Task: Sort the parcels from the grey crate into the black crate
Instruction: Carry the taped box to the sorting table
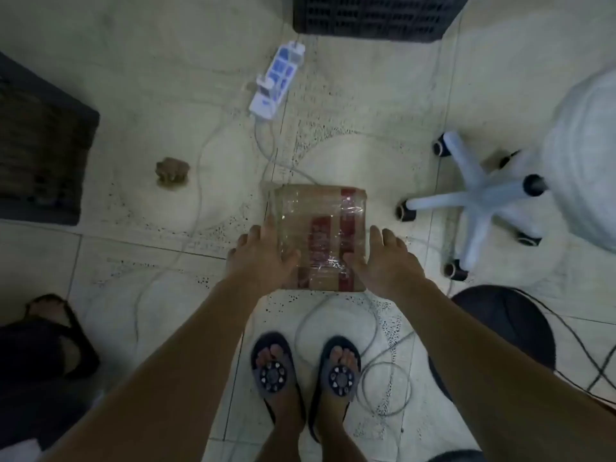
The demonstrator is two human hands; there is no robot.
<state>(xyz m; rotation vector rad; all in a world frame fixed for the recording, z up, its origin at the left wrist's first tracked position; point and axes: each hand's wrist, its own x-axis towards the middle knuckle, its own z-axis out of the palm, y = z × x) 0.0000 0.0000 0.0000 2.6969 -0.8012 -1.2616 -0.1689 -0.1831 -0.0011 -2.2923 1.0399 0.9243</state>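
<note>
Parcel [321, 236] carried in mid-scene above the floor, left hand [263, 258] and right hand [383, 261] clamping its sides. Best kept level, swung far toward the black crate [373, 15], lowered gently.

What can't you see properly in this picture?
Head view only:
- Parcel: label writing blurred behind shiny tape.
- Left hand and right hand: fingers beyond the parcel's edges are hidden by it.
- Black crate: cut off by the top edge.
- Small brown lump: too blurred to identify.
</note>
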